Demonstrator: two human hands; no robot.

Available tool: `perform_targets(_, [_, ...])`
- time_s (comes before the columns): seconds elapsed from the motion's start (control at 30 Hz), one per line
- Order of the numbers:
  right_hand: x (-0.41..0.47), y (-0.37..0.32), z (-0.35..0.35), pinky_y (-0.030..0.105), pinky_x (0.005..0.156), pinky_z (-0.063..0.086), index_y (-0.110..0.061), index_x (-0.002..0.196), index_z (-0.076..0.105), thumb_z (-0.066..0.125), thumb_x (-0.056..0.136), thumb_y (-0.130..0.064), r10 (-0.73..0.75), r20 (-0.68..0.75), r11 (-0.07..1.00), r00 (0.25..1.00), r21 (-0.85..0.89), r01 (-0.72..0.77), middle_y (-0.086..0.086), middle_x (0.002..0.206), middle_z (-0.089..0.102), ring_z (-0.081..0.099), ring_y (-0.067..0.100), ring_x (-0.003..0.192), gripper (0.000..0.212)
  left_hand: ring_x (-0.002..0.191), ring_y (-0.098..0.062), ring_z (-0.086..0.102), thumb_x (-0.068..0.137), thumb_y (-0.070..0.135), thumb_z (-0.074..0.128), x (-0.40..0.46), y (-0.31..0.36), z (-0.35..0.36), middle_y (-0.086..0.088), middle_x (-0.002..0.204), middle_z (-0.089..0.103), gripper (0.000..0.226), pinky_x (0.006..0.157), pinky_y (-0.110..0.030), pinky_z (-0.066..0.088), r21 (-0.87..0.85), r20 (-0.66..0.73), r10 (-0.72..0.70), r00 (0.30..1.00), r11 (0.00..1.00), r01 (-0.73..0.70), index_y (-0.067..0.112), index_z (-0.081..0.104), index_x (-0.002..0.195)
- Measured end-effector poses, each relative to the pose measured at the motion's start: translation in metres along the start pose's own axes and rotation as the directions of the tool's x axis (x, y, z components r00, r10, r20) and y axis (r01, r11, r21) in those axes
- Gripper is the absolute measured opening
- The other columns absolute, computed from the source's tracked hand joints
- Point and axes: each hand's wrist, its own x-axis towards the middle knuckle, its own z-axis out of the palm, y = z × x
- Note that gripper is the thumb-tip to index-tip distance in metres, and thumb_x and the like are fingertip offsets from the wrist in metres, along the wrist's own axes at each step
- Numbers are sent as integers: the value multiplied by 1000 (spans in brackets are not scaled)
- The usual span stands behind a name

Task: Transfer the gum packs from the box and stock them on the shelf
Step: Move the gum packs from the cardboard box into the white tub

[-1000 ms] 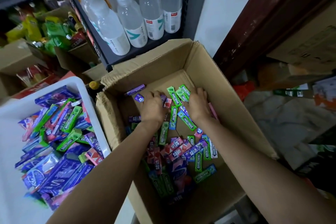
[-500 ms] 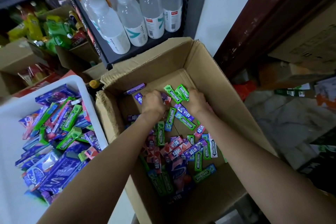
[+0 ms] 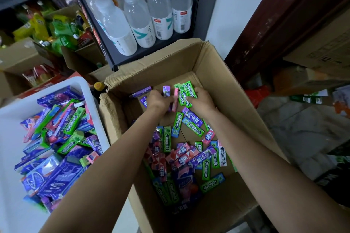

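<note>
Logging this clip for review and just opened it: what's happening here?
A person is gathering gum packs out of a cardboard box. The left hand holds a purple pack and a pink pack, and the right hand grips several green Doublemint packs at the box's far end. Many loose packs lie on the box floor. A white bin beside the box holds a pile of gum. Water bottles stand on the shelf above.

Two bare forearms, sleeveless as far as visible, entering from bottom edge. Left hand and right hand bare: no gloves, no rings seen. No watch, no bracelet on either wrist. Fingers mostly hidden, nails not discernible.
</note>
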Motion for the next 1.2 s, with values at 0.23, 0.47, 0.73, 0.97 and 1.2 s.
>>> perform_targets(0.23, [7,8,4,46,84,53,-7,103,63,63,86,-19,-9,10,997,1000,78,8,12,104,67,64,31,96,21,81,-23,66,78,11,76,-7,-3,15,-8,87,67,15,83,-36,55,-194,115,-24,993,980,46,11,63,87])
perform_targets(0.47, [-12,5,-3,47,83,55,-25,85,61,59,89,-11,-48,51,974,998,225,35,5,99,69,67,25,90,14,85,-25,65,80,7,72,-21,0,7,-14,100,67,28,86,-37,55,-234,113,-13,994,971,39,1,63,106])
perform_targets(0.73, [-96,-29,-36,30,79,54,-19,92,63,55,90,0,-267,65,865,962,457,209,-6,89,67,65,9,81,21,79,-24,70,80,12,74,-91,15,-33,-7,88,72,13,78,-40,58,-268,110,202,973,949,-166,12,69,92])
perform_targets(0.97, [-155,-87,3,25,80,53,-23,97,62,60,89,-6,-348,54,845,936,451,288,-5,97,67,64,11,91,19,71,-12,69,80,16,74,-126,4,-121,2,78,73,10,72,-33,58,-268,25,364,931,900,-345,24,69,82])
perform_targets(1.2, [-182,-146,122,16,71,50,-6,102,61,62,83,6,-360,33,864,932,389,320,6,95,65,60,7,77,23,44,4,56,81,0,69,-105,-53,-241,13,51,59,12,47,-10,44,-261,18,385,923,893,-367,4,61,89])
